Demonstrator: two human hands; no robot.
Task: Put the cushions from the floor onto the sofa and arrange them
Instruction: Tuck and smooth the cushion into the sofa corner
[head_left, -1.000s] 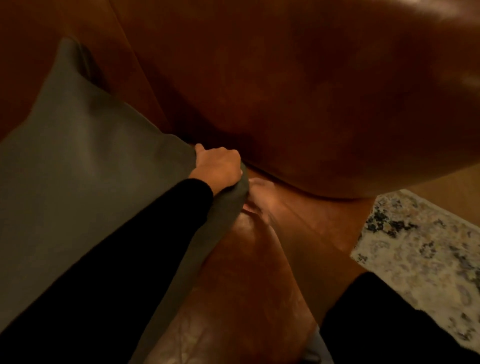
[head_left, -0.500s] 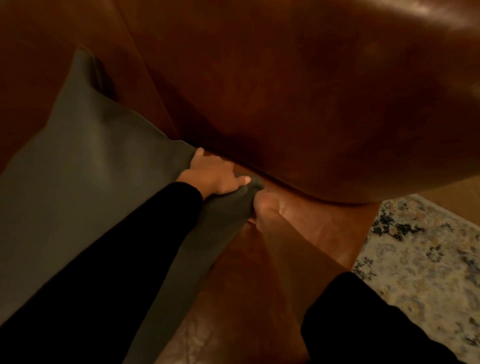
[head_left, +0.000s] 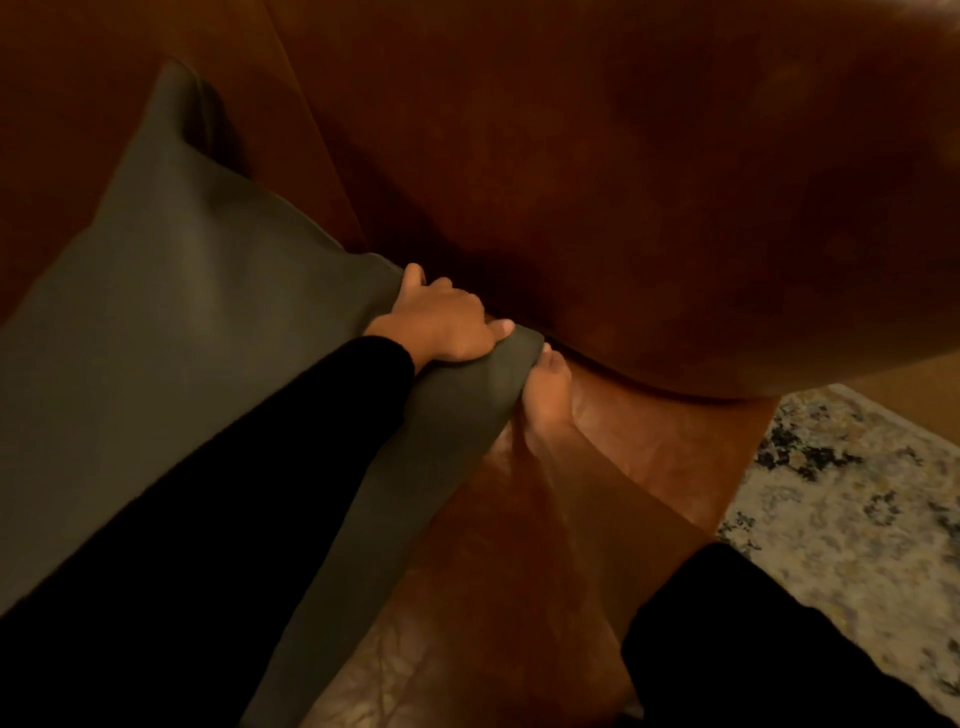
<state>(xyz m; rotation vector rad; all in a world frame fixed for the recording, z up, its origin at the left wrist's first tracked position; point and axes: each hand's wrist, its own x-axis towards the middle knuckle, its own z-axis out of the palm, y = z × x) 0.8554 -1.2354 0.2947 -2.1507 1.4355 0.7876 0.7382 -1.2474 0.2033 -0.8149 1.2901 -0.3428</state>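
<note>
My brown leather sofa (head_left: 649, 457) bears the olive-grey fabric cushion (head_left: 182, 338) under my left hand (head_left: 441, 322); rightward, a mottled rug (head_left: 857, 519) covers the floor (head_left: 924, 395).

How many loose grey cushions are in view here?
1. The grey cushion stands on the brown sofa at the left, propped against its back; the left hand grips its lower right corner. Others may lie outside the picture.

The right hand (head_left: 546, 395) is just a smeary blur, and the forearm (head_left: 597, 493) behind it is so streaked that the sofa (head_left: 649, 208) leather shows through. Its fingers vanish under the cushion (head_left: 197, 312) corner, so the grip is anyone's guess. The cushion runs off the left edge, the left sleeve (head_left: 234, 519) covers its lower part, and the rug (head_left: 857, 493) is cut off on the right.
</note>
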